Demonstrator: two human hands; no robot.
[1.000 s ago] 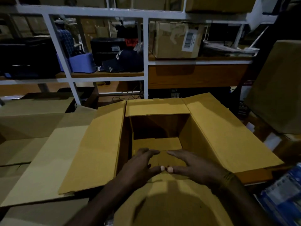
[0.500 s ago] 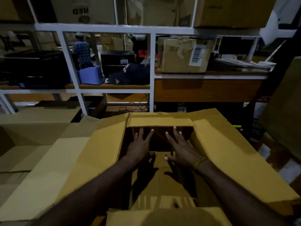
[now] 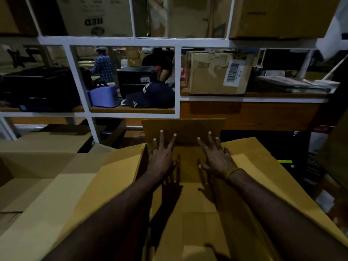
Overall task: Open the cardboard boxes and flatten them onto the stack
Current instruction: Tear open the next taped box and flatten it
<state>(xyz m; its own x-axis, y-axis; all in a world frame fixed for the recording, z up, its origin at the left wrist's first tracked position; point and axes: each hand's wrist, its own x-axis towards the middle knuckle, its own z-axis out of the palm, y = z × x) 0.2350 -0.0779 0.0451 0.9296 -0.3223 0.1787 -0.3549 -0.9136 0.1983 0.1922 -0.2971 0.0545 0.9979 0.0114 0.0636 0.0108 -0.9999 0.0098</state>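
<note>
your left hand and right hand both lie flat with fingers spread wide, pressing on the far wall of the open cardboard box right in front of you. its far flap stands up beyond your fingertips. flattened cardboard lies to your left, below the white shelf frame.

open box interior free, side flaps flanking (shelf frame beyond)
</note>
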